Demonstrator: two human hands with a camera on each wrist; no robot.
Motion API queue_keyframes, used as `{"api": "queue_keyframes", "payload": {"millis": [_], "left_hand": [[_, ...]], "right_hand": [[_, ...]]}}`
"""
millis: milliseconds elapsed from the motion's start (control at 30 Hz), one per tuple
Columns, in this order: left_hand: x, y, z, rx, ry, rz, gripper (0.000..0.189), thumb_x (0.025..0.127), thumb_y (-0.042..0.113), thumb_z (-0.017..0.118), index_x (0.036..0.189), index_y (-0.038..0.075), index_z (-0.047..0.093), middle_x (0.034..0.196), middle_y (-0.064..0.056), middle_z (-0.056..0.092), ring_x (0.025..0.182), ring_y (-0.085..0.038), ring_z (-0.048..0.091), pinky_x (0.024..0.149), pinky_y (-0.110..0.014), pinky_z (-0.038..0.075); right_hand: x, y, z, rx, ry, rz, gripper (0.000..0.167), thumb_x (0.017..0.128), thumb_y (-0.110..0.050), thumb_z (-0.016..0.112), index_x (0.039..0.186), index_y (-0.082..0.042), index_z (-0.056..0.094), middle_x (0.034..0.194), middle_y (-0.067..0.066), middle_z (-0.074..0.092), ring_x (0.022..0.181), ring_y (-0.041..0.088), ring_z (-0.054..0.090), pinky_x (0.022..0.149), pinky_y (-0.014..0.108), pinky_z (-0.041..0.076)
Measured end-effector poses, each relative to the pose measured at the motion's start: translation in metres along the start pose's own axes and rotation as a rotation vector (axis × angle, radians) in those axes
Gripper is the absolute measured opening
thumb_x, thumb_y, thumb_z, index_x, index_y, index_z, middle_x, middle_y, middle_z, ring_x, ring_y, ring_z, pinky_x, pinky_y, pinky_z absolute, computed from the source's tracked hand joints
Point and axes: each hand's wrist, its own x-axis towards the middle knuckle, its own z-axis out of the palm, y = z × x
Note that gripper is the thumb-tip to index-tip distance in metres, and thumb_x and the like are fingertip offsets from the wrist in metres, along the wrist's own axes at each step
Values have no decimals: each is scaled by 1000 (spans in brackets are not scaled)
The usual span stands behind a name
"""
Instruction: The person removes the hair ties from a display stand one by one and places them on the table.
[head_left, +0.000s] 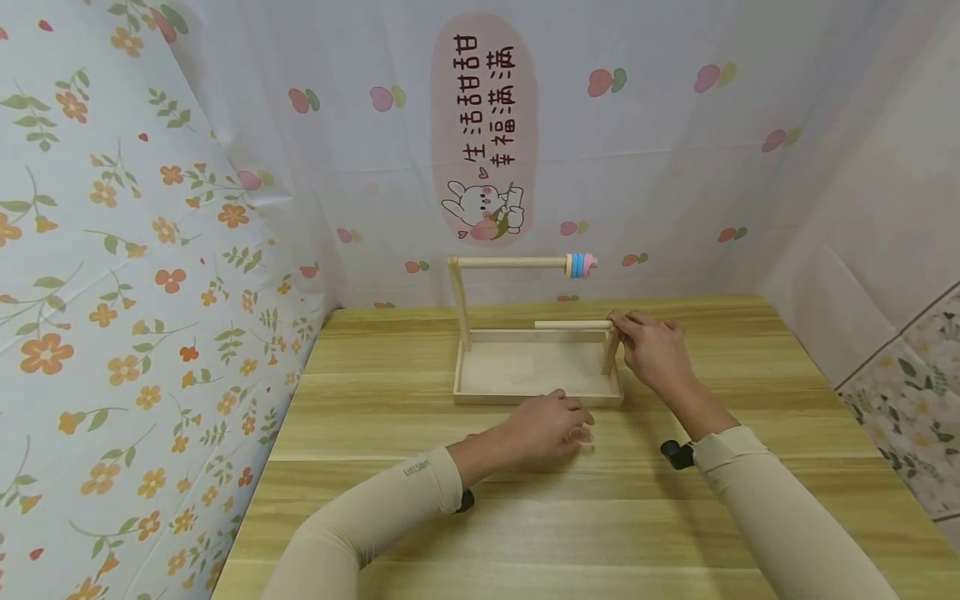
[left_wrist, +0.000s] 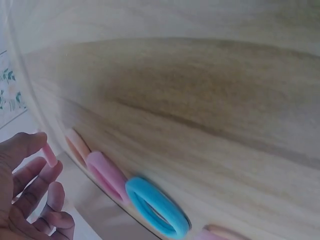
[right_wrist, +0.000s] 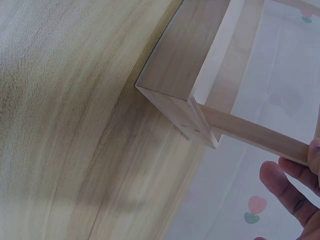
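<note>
My left hand [head_left: 543, 427] pinches a pink ring [left_wrist: 49, 154], like a soft hair tie, between thumb and fingertips, low over the table in front of the wooden rack. My right hand [head_left: 660, 350] holds the top of the rack's short post [right_wrist: 255, 136], where the lower rod [head_left: 572, 325] joins it. No rings show on that lower rod. Cream, blue and pink rings [head_left: 579, 266] hang near the right end of the upper rod [head_left: 513, 262]. In the left wrist view a peach ring [left_wrist: 77, 146], a pink one and a blue ring [left_wrist: 157, 207] lie on the table.
The rack's shallow tray base [head_left: 525, 400] stands toward the back of the wood-grain table [head_left: 360, 450]. A tall post [head_left: 460, 304] rises at its left. Behind hangs a printed curtain [head_left: 360, 167], and a floral cloth [head_left: 135, 333] covers the left side.
</note>
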Motion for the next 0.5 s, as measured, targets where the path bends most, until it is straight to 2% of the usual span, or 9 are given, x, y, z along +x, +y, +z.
{"api": "queue_keyframes", "payload": {"millis": [200, 500], "left_hand": [[3, 3, 7, 7, -1, 13, 39, 107, 45, 74, 141, 26, 75, 140, 10, 75, 133, -13, 67, 112, -23, 54], [4, 6, 11, 65, 4, 18, 42, 102, 39, 82, 141, 26, 74, 138, 10, 76, 128, -12, 69, 113, -24, 54]], "right_hand": [[1, 0, 1, -2, -3, 4, 24, 111, -14, 67, 132, -14, 77, 115, 10, 80, 91, 41, 78, 102, 83, 50], [0, 1, 4, 0, 40, -18, 21, 109, -14, 69, 128, -14, 79, 110, 11, 79, 84, 40, 76, 99, 83, 52]]}}
